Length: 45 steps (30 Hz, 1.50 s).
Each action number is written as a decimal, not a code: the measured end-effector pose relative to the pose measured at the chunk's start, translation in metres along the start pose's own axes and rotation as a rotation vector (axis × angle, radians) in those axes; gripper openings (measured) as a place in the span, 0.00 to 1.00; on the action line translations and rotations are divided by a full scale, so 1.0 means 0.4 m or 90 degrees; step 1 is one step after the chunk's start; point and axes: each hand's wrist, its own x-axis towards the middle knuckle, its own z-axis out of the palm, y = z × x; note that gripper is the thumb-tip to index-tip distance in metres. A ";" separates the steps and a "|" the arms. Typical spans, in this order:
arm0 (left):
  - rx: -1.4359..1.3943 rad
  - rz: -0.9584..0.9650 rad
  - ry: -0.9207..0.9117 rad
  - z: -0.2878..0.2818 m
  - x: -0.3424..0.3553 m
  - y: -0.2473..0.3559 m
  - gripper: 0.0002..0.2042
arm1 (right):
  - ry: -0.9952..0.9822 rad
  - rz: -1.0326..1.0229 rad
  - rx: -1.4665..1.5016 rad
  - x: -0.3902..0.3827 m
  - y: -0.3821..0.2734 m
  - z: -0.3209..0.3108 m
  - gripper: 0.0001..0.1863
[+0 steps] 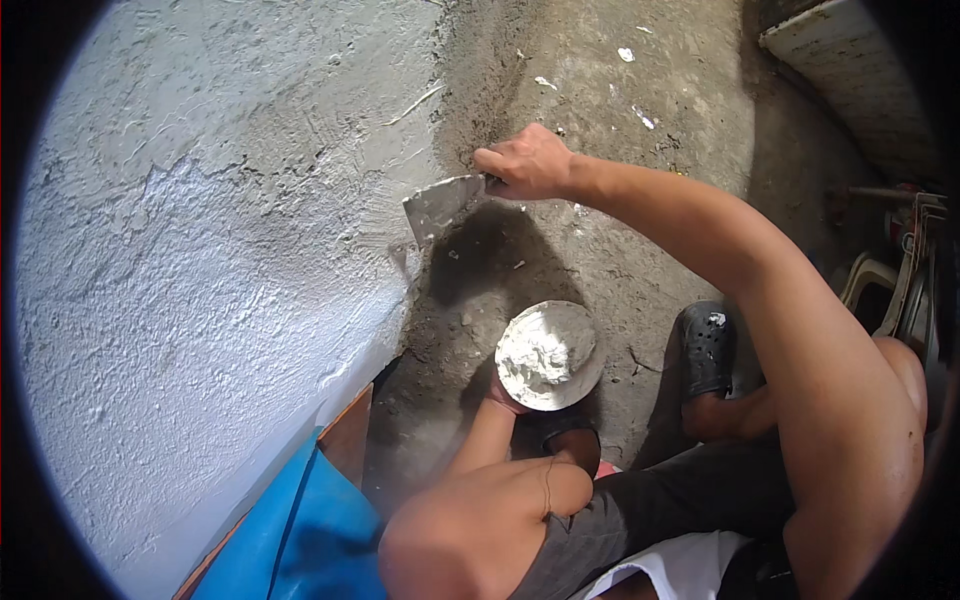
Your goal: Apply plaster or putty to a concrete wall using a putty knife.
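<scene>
My right hand (528, 165) is closed round the handle of a putty knife (440, 207), whose wide, smeared blade points left toward the foot of the rough wall (230, 260). Whether the blade touches the wall I cannot tell. Lower down, my left hand (507, 393) holds a round bowl (598, 352) from its left side and from beneath; most of the fingers are hidden by it. White, lumpy putty (545, 345) fills much of the bowl. Grey filler coats the wall's lower part beside the blade, while bright white paint covers the nearer part.
Grey concrete floor (640, 240) with white putty spatters runs along the wall. A blue sheet-like thing (310, 520) and a wooden board edge (347, 430) stand at lower left. At right are a pale box-like object (850, 70) and a chair-like frame (905, 260). My dark clog (707, 350) rests on the floor.
</scene>
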 end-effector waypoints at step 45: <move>0.073 0.030 0.056 -0.029 0.003 0.009 0.31 | 0.020 -0.260 -0.038 -0.111 -0.013 -0.059 0.10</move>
